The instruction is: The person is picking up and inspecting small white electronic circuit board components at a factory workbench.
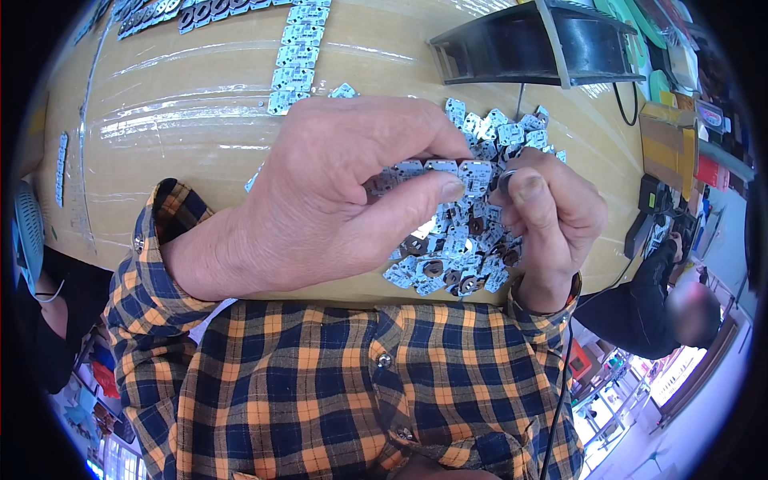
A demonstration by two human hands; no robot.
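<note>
Plaid shirt [280, 360], navy and orange; pale-blue circuit boards [476, 178]; tan tabletop [184, 92].

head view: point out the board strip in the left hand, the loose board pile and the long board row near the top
Board strip [476, 178]: head view, on its right end board
Loose board pile [456, 238]: head view, near its middle
Long board row [297, 58]: head view, around its middle
</note>
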